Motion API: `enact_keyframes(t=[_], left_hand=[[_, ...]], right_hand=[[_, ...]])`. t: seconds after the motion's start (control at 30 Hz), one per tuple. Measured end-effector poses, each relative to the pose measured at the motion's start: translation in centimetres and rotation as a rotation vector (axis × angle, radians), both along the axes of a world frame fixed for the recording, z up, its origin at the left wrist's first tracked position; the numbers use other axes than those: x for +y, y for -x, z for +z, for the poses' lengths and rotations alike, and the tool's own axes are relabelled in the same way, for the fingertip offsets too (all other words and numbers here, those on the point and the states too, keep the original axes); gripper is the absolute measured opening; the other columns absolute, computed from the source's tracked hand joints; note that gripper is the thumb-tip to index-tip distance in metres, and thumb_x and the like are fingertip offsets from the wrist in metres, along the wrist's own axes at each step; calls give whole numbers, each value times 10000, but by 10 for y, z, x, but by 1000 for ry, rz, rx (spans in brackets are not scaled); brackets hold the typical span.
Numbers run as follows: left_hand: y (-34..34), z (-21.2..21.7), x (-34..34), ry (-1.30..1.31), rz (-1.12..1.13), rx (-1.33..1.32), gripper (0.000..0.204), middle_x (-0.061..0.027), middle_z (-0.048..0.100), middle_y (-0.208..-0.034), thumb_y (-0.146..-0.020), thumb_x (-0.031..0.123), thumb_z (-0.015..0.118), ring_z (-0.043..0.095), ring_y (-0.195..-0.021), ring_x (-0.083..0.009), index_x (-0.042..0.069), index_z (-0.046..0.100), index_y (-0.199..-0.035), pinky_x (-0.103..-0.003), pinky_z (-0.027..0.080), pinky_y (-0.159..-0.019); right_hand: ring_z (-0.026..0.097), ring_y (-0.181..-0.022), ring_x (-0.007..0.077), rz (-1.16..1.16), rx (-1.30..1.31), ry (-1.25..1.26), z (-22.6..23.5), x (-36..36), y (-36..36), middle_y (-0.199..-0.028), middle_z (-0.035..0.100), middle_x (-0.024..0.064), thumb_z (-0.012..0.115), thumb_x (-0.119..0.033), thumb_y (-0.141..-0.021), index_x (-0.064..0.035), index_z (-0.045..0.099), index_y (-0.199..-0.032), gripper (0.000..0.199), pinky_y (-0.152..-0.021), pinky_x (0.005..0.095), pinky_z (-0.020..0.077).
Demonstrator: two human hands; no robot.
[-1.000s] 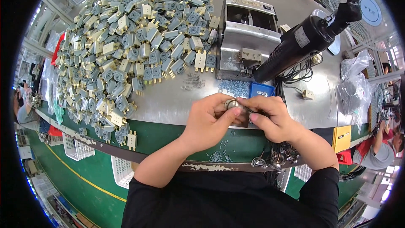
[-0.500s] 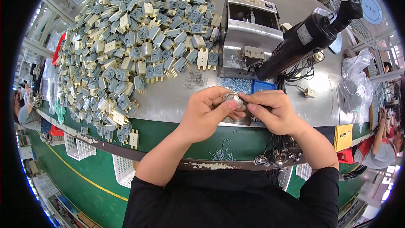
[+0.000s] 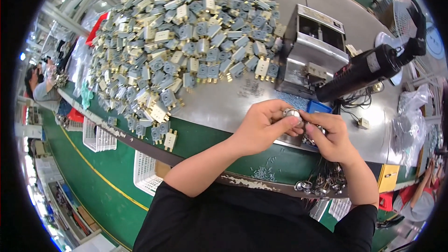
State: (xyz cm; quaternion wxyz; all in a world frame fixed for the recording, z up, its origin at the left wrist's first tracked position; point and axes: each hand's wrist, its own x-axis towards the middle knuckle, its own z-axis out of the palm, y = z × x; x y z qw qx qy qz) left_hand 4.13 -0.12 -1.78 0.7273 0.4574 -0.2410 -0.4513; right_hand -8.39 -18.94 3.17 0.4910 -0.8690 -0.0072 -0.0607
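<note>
My left hand [image 3: 263, 128] is closed around a small round silvery metal part [image 3: 292, 114], thumb on top of it. At its right side, the thumb and index finger of my right hand [image 3: 330, 133] are pinched together against the part's edge; whatever lies between those fingertips is hidden. Just beyond the hands are a heap of small screws [image 3: 291, 99] and a blue tray [image 3: 319, 107]. More round metal parts with dark leads [image 3: 322, 186] hang at the table's front edge, below my right hand.
A large pile of grey and cream plastic parts [image 3: 163, 49] covers the left of the metal table. Small springs [image 3: 252, 87] lie by a metal box-shaped machine [image 3: 303, 60]. A black cylindrical tool [image 3: 359, 77] leans at right. Loose screws [image 3: 264, 172] lie near the front edge.
The whole view has turned, so the table and pile sit further right in the picture. Both hands keep the round metal part between them, with little change in grip.
</note>
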Motion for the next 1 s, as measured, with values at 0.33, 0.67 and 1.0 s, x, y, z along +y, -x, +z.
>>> enact_keyframes(t=[0.33, 0.67, 1.0], left_hand=[[-95, 30, 27, -770, 712, -1290, 318, -99, 733, -983, -871, 244, 824, 724, -770, -263, 51, 741, -1109, -360, 569, -715], [-114, -4, 0, -874, 648, -1532, 280, -86, 667, -1151, -926, 268, 759, 716, -914, -323, 86, 720, -1135, -432, 561, -756], [-64, 34, 31, 1, 348, -39, 362, -188, 674, -1271, -1099, 159, 544, 725, -1132, -316, 24, 441, -1418, -342, 625, -839]], right_hand=[[662, -830, 383, 64, 166, 661, 3, -32, 7, -875, 681, 150, 786, -129, -726, -27, 706, -929, 240, -778, 468, 532], [643, -827, 372, 146, 139, 718, -14, -32, 18, -880, 664, 139, 763, -108, -790, -28, 671, -873, 148, -806, 446, 518], [633, -762, 394, -55, -10, 518, -11, -40, 21, -787, 638, 177, 706, -63, -887, -9, 582, -859, 138, -712, 482, 498]])
